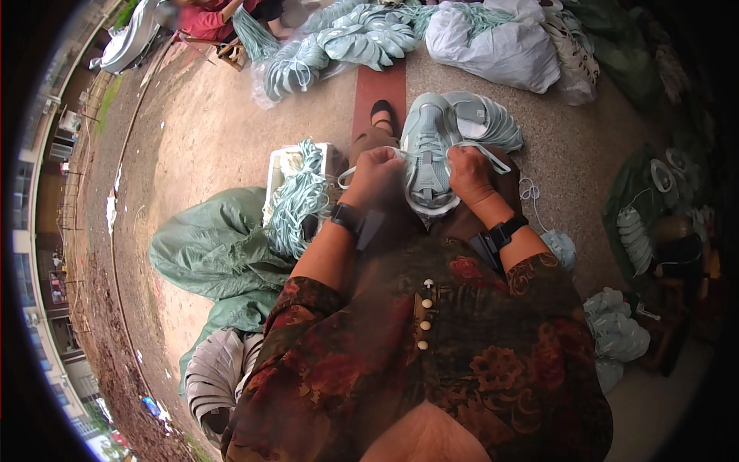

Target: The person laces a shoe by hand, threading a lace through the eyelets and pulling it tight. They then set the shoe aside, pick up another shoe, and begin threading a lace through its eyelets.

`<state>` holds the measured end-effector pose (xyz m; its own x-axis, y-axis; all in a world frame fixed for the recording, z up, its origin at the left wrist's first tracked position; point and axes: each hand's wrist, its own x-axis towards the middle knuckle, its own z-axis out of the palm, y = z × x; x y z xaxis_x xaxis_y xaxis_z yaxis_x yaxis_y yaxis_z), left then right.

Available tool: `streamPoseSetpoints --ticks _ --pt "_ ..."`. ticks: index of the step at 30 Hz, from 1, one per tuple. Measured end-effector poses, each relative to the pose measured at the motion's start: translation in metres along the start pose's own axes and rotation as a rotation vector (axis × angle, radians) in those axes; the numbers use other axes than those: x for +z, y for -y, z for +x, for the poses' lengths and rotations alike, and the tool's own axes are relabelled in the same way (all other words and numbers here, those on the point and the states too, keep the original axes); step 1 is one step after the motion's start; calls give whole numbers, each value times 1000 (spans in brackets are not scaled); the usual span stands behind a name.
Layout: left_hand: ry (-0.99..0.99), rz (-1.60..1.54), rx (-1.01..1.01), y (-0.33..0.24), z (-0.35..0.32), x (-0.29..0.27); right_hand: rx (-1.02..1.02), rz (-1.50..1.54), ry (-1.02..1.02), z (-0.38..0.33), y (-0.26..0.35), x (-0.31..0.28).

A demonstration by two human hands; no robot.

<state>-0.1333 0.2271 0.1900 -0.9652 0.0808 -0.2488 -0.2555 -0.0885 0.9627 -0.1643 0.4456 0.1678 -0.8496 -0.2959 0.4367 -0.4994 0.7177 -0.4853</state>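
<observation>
Head view: pale-blue shoe [429,158] sits upper centre over the lap [403,214], likely for steadiness. Left hand [376,175] and right hand [471,177] flank it, each grip pinching lace [499,162], apparently to tension both sides.

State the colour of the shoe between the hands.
The shoe is pale blue-green, best seen in the head view.

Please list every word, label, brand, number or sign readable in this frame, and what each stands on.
None can be read.
Small pale patch on the nested shoe uppers: too small to tell whether it bears print.
Pale blue-green laced shoe: no legible marking.
Distant building, left edge: too blurred.
</observation>
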Motion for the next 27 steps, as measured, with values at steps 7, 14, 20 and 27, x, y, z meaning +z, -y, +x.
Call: streamPoseSetpoints --ticks 7,14,20,27 --pt "-38 -97 87 8 0 5 356 416 -58 -6 -2 1" --pt "-59 -39 97 11 0 3 26 -30 94 -11 25 -22" --pt "-69 -6 161 15 10 10 -60 -41 77 -15 14 -13" --pt "-205 911 297 -1 9 25 -15 -3 33 -19 10 -15"
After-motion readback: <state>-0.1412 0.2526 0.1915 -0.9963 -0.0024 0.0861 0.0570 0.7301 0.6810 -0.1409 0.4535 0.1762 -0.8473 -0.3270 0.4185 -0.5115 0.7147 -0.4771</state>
